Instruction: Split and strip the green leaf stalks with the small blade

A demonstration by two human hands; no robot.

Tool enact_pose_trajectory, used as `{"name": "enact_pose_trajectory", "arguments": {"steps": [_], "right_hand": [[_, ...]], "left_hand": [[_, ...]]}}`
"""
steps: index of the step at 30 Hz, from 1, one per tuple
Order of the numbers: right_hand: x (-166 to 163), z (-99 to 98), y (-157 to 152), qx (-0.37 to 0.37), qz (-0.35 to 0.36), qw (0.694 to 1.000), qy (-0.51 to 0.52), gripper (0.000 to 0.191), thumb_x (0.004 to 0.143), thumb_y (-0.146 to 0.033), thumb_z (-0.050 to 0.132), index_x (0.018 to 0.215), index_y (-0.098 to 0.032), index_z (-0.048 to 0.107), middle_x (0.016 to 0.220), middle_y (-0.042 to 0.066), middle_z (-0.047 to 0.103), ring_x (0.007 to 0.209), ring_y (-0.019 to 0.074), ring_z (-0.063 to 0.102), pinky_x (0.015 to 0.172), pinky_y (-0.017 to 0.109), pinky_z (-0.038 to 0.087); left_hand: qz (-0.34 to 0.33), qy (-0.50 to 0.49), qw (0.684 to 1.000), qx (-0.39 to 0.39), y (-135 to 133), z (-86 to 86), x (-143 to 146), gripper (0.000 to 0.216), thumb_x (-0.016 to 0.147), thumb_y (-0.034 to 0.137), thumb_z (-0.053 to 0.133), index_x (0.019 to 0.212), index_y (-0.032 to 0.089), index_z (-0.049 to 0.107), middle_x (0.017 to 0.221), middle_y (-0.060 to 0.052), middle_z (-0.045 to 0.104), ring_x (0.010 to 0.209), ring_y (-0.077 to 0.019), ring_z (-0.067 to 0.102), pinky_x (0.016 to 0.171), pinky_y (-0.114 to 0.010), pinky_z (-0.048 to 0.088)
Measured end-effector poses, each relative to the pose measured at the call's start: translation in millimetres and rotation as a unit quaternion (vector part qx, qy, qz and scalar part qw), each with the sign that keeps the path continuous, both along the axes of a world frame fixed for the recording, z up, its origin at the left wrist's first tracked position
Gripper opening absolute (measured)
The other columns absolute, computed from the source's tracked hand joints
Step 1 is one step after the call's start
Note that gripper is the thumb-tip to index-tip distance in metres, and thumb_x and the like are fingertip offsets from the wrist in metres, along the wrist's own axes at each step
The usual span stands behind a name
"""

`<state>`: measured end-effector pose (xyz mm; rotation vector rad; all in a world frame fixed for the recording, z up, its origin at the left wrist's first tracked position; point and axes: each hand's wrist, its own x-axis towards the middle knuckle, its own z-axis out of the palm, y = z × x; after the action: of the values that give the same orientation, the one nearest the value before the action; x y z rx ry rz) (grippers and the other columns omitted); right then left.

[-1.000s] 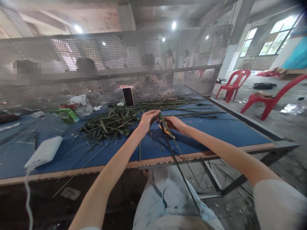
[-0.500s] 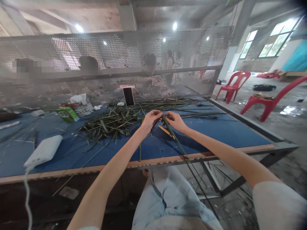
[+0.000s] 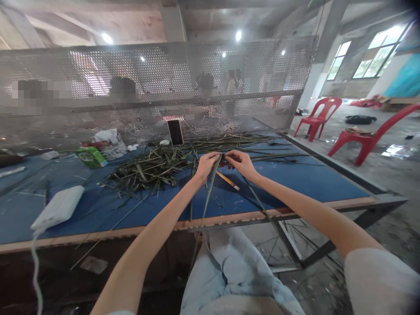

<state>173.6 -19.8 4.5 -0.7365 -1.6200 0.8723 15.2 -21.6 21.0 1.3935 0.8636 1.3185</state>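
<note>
At twelve o'clock over the blue table, our left hand and right hand, close together, pinch leaf strips, apparently mid-fold; next move likely needs steady tension.

L hand, R hand w/ leaf

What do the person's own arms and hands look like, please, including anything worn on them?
The left hand and right hand are bare, without gloves. The left forearm and right forearm are uncovered too, with no watch or bracelet showing. The right sleeve is plain, pale grey and loose; only a sliver of the left sleeve shows, also pale.
</note>
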Motion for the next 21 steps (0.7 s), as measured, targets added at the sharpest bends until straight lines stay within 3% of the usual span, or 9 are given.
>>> {"name": "enact_pose_trajectory", "arguments": {"steps": [4,8,14,21], "right_hand": [[1,2.0,3,-0.027,0.001,0.999,0.027,0.036,0.070,-0.049,0.069,0.081,-0.015,0.062,0.062,0.000,0.060,0.053,0.0110,0.055,0.053,0.025,0.044],[1,2.9,3,-0.062,0.010,0.997,0.037,0.041,0.066,-0.054,0.071,0.076,-0.015,0.062,0.060,0.000,0.060,0.052,0.0107,0.054,0.054,0.025,0.045],[0,2.3,3,-0.070,0.027,0.997,0.022,0.042,0.066,-0.057,0.071,0.069,-0.016,0.061,0.054,-0.001,0.058,0.049,0.0092,0.052,0.053,0.024,0.045],[3,5.0,6,-0.083,0.047,0.995,0.018,0.040,0.068,-0.053,0.070,0.081,-0.016,0.063,0.065,0.002,0.066,0.061,0.0127,0.061,0.058,0.025,0.049]], "left_hand": [[-0.053,-0.024,0.998,-0.017,-1,2.1,-1,0.024,0.062,0.019,0.065,0.084,0.015,0.074,0.080,-0.008,0.073,0.081,-0.0239,0.069,0.079,-0.036,0.053],[-0.041,-0.026,0.999,-0.023,-5,3.1,-1,0.025,0.059,0.019,0.070,0.083,0.015,0.073,0.077,-0.006,0.073,0.071,-0.0205,0.069,0.074,-0.034,0.054],[-0.027,-0.004,0.999,-0.028,-4,1.6,-1,0.029,0.059,0.037,0.081,0.074,0.014,0.073,0.066,-0.005,0.070,0.061,-0.0181,0.065,0.067,-0.032,0.053],[0.010,-0.045,0.997,-0.066,6,-2.8,-5,0.028,0.057,0.037,0.083,0.067,0.015,0.069,0.065,-0.006,0.069,0.069,-0.0216,0.066,0.074,-0.037,0.052]]}}
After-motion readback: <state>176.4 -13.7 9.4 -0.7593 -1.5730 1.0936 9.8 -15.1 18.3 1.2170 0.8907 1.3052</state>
